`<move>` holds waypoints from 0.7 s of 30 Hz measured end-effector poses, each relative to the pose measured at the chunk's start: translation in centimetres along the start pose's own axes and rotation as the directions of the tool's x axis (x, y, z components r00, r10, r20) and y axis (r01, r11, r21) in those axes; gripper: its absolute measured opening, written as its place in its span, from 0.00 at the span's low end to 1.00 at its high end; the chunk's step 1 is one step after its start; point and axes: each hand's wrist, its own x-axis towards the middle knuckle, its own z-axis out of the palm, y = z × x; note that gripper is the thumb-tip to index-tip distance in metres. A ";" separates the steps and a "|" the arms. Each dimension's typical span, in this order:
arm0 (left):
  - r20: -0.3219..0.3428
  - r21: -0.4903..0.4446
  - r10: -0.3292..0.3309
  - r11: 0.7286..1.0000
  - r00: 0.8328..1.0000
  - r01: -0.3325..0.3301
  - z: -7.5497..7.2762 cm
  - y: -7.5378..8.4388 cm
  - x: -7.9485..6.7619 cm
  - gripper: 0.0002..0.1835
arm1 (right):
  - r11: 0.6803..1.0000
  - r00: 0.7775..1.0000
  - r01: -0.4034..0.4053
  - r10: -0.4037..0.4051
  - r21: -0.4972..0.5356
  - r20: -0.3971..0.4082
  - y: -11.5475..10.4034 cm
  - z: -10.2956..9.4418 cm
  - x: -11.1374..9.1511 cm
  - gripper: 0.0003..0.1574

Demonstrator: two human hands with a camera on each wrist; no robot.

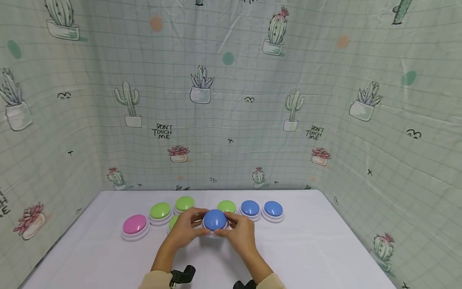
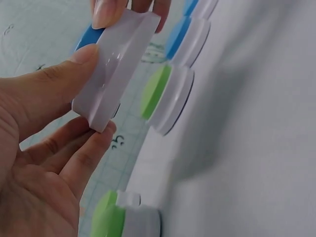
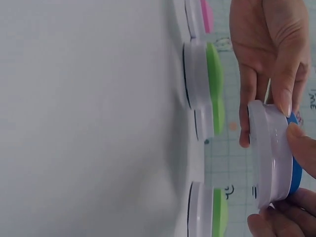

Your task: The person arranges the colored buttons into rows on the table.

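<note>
A round blue push button [image 1: 215, 220] with a white base is raised off the table between both hands. My left hand [image 1: 185, 229] grips its left side; in the left wrist view the thumb lies on the white rim and the fingers reach under the base. From the right, my right hand [image 1: 241, 235] holds the same button, its thumb [image 3: 302, 148] at the edge of the blue dome. A green button [image 1: 173, 221] is partly hidden behind the left hand. Behind the held button stands another green button [image 1: 226, 206].
On the white table [image 1: 310, 249], a pink button [image 1: 134, 224] stands at the left beside two green buttons, one nearer [image 1: 160, 210] and one farther back [image 1: 185, 203]. Two blue buttons, one inner [image 1: 250, 208] and one outer [image 1: 273, 208], stand at the right. A cactus-print cloth [image 1: 231, 120] surrounds the table.
</note>
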 end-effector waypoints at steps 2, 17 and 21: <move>0.001 -0.014 0.009 1.000 1.000 -0.009 0.6 0.1 0.1 0.32 | 1.000 1.000 -0.003 0.003 0.013 -0.003 0.3 -0.6 -0.1 0.39; -0.015 -0.071 0.035 0.997 0.999 -0.036 5.9 -0.1 2.2 0.30 | 0.997 0.997 -0.067 0.069 0.043 -0.036 2.5 -5.0 -0.4 0.38; -0.032 -0.057 0.037 0.998 0.999 -0.039 7.4 -0.3 2.7 0.30 | 0.996 0.994 -0.090 0.091 0.016 -0.062 3.1 -6.1 -0.5 0.39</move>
